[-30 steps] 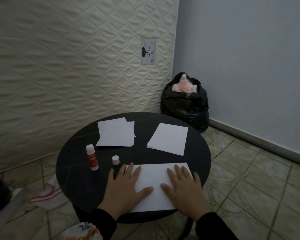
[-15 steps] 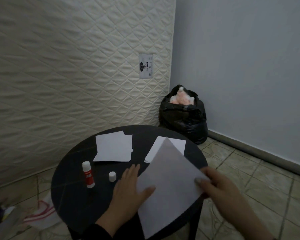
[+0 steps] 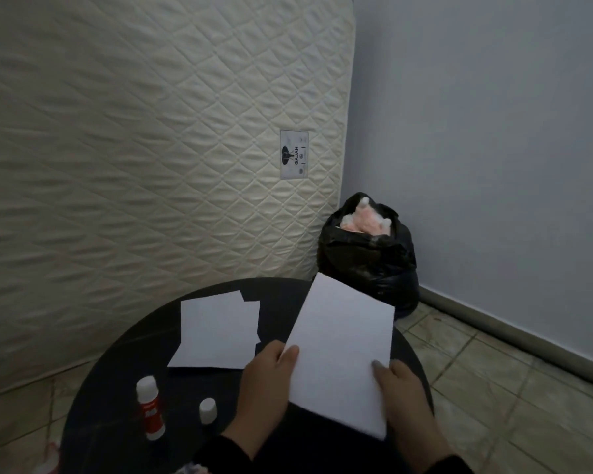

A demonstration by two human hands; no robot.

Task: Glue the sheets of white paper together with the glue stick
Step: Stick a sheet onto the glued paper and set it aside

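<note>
Both hands are gripping one sheet of paper (image 3: 339, 350) above the round table (image 3: 117, 381), left hand (image 3: 266, 381) and right hand (image 3: 403, 391) pinching its near edges. The glue stick (image 3: 150, 412) is standing untouched nearby. Next, I'd guess, comes laying it onto another sheet.

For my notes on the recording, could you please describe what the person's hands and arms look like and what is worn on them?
Both hands are bare, with no gloves. The left hand and the right hand each emerge from a long dark sleeve ending at the wrist. No rings, watch or markings are visible in this dim view.
</note>
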